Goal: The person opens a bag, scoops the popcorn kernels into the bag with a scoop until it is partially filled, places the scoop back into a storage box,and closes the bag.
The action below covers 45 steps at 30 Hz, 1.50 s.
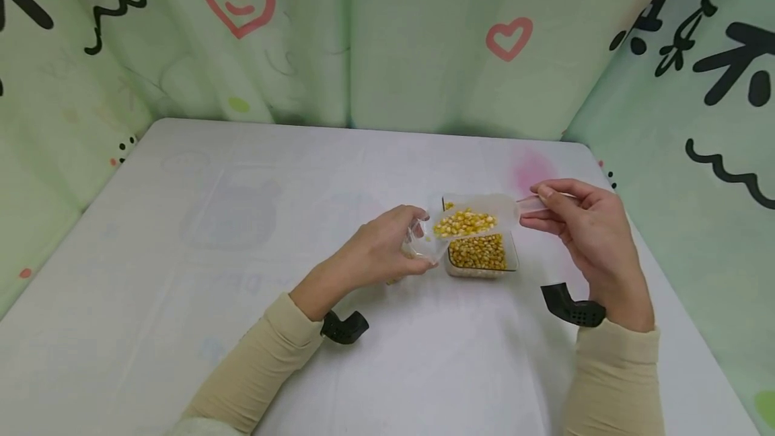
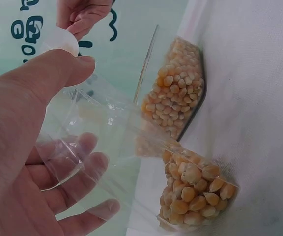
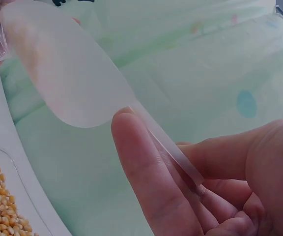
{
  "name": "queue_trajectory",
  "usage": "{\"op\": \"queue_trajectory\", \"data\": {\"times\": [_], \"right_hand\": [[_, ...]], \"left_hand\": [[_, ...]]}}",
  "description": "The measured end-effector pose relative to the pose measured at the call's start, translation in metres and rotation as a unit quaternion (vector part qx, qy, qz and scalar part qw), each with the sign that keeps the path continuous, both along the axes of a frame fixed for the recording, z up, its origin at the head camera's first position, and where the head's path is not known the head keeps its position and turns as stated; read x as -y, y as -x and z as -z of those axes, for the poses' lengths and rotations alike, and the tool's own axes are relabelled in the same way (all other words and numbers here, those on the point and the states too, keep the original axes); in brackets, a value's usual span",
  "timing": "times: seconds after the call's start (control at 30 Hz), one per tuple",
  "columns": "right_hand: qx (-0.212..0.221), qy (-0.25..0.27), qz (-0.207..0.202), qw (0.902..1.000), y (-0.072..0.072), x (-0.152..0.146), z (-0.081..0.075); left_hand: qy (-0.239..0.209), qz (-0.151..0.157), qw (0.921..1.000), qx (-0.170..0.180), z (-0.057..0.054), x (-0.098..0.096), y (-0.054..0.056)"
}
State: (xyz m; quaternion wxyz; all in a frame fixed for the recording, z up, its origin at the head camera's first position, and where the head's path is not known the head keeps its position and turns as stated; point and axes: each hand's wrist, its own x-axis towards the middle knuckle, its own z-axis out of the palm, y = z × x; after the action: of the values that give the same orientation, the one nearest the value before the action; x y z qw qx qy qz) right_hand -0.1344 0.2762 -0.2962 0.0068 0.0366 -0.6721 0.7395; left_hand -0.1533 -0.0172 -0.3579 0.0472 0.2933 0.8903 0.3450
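Observation:
My left hand grips a clear plastic container, fingers on one side and thumb on the other. In the left wrist view, corn kernels lie at that container's bottom. My right hand pinches the handle of a translucent white scoop between thumb and fingers. Yellow kernels fill part of the scoop, whose tip is at the clear container's mouth. Below the scoop stands a rectangular clear box of corn kernels, partly hidden by the scoop.
A white-covered table spreads beneath both hands. Green curtains with hearts and dark lettering hang behind it and along both sides. Each wrist wears a black camera mount, such as the right mount.

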Motion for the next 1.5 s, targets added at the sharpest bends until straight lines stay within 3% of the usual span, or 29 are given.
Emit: {"op": "queue_trajectory", "data": {"times": [0.4,0.77,1.5], "right_hand": [[-0.023,-0.007,0.004,0.9997,-0.002,0.007,-0.002],[-0.026,-0.071,0.033,0.9966,-0.005,0.014,-0.004],[-0.044,-0.101,0.038,0.9932,-0.011,0.02,-0.012]], "left_hand": [[0.002,0.005,0.9997,-0.023,0.0,0.0,0.0],[0.001,0.005,0.9998,-0.021,0.0,0.001,0.0],[0.002,-0.001,0.9997,-0.025,-0.001,0.001,0.0]]}}
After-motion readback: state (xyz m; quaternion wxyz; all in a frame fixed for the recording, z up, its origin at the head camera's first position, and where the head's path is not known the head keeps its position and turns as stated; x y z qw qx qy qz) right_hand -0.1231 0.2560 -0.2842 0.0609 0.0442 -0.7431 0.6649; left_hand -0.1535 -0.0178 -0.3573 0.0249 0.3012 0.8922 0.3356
